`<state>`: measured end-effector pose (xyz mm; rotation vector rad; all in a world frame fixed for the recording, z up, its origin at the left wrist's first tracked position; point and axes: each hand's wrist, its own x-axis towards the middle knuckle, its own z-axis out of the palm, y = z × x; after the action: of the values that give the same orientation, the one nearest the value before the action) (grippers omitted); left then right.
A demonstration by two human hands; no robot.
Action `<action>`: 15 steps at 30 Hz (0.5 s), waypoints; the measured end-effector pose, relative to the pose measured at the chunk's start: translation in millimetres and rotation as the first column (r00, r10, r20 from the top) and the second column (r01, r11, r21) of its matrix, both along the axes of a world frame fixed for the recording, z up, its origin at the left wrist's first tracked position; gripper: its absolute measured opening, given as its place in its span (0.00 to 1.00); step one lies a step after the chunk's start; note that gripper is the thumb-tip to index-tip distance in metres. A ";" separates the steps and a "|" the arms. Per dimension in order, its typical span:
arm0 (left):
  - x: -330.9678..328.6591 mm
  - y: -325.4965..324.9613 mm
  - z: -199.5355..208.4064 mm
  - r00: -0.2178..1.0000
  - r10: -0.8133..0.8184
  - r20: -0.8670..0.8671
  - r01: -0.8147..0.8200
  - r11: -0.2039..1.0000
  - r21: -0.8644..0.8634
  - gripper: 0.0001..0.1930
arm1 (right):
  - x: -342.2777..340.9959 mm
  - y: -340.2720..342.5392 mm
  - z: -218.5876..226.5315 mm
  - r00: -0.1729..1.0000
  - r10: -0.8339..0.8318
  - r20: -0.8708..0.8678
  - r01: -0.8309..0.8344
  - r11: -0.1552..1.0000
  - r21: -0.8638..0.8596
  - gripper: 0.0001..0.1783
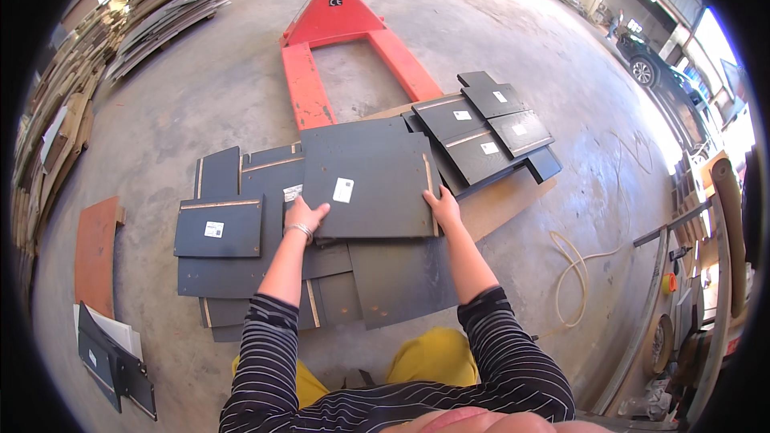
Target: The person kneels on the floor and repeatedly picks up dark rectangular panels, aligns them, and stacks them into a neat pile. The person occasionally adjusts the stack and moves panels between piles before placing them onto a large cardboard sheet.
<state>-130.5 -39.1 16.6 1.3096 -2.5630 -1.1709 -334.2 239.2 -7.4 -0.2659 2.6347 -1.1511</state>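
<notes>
A large dark grey panel (373, 172) with a white label lies across the middle of a spread of similar boards, gripped by both my hands. My left hand (303, 216) holds its left edge near the front corner, thumb on top. On the right edge, beside a pale wooden strip, my right hand (443, 210) has its thumb on top; the fingers beneath are partly hidden. To the left is a smaller labelled panel (218, 227) on other boards. Several labelled panels (461, 119) overlap at the right. Below the held panel another bare board (401, 277) shows.
A red pallet jack (337, 16) stands beyond the boards, its forks toward me. Stacks of flat sheets (172, 24) line the left. An orange-brown board (98, 248) and dark pieces (116, 361) lie lower left. A yellowish hose (579, 273) coils at right, near a rack (682, 313).
</notes>
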 end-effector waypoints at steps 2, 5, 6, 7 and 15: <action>25.6 32.3 4.5 0.999 0.000 0.051 0.007 0.991 -0.134 0.37 | 23.6 26.4 -3.8 0.999 -0.040 -0.006 0.039 0.996 -0.078 0.42; 71.0 78.0 -2.2 0.994 -0.078 0.074 0.085 0.992 -0.090 0.39 | 61.3 75.8 -8.3 0.991 -0.120 0.065 0.128 0.983 -0.129 0.44; 85.8 93.3 -6.0 0.994 -0.099 0.049 0.103 0.990 -0.095 0.40 | 68.4 94.3 -5.5 0.994 -0.052 0.091 0.062 0.992 -0.110 0.42; 99.4 107.4 -9.1 0.994 -0.107 0.037 0.108 0.994 -0.034 0.41 | 75.4 112.3 -2.1 0.994 0.014 0.111 -0.005 0.996 -0.084 0.40; 141.9 189.9 -14.3 0.971 0.090 -0.222 -0.004 0.934 0.357 0.45 | 83.2 182.0 9.2 0.906 -0.020 0.423 0.124 0.967 -0.221 0.36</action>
<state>11.3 150.7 2.3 1.1885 -2.2115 -1.7257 -251.0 421.2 1.8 0.0377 2.1465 -1.3809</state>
